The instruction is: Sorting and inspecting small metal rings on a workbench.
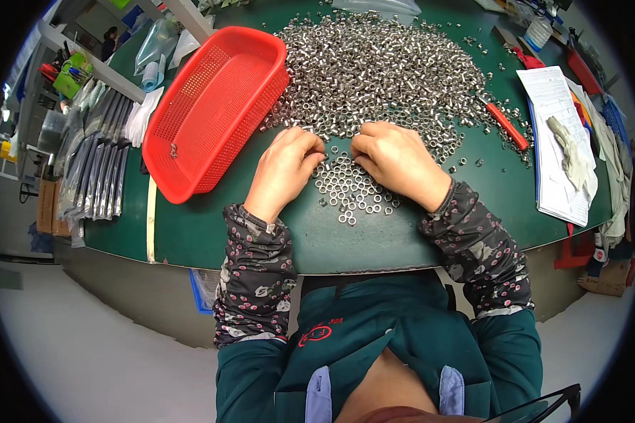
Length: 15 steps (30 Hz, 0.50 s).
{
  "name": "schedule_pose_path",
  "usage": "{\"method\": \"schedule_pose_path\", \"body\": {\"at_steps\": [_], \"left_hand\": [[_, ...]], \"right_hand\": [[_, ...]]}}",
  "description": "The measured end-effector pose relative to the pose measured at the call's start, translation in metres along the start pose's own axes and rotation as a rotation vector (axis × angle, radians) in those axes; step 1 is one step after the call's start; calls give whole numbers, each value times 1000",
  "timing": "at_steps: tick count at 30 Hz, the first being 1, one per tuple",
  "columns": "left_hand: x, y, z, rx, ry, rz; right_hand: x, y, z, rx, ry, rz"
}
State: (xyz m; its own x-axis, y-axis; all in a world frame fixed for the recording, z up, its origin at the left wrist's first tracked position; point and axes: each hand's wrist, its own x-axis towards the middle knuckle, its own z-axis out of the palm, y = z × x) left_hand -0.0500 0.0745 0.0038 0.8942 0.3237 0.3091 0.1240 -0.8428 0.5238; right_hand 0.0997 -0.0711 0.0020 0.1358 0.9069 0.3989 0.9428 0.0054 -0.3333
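A large heap of small shiny metal rings [381, 63] covers the far middle of the green table [212, 236]. At its near edge are both my hands, a short gap apart. My left hand [282, 168] has its fingers curled inward, thumb against forefinger. My right hand [398, 156] bends its fingers down among the rings, their tips partly hidden. What either hand pinches, if anything, I cannot make out. Between and just below the hands lies a smaller spread of rings [346, 183], mostly flat in a single layer.
A red perforated plastic basket [215, 106] stands tilted left of the heap, with a few small pieces inside. Right of the heap lies a red-handled tool [506, 125]. Farther right, a clipboard with papers [549, 185] bears a whitish glove [571, 154]. Plastic-wrapped dark parts [99, 173] are at far left.
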Motion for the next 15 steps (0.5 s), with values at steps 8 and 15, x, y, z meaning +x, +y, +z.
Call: {"method": "schedule_pose_path", "body": {"at_steps": [8,15], "left_hand": [[-1,3,9,65,2,20],[1,4,11,82,-20,-20]], "right_hand": [[-1,1,4,-20,5,9],[0,0,3,-20,2,6]]}}
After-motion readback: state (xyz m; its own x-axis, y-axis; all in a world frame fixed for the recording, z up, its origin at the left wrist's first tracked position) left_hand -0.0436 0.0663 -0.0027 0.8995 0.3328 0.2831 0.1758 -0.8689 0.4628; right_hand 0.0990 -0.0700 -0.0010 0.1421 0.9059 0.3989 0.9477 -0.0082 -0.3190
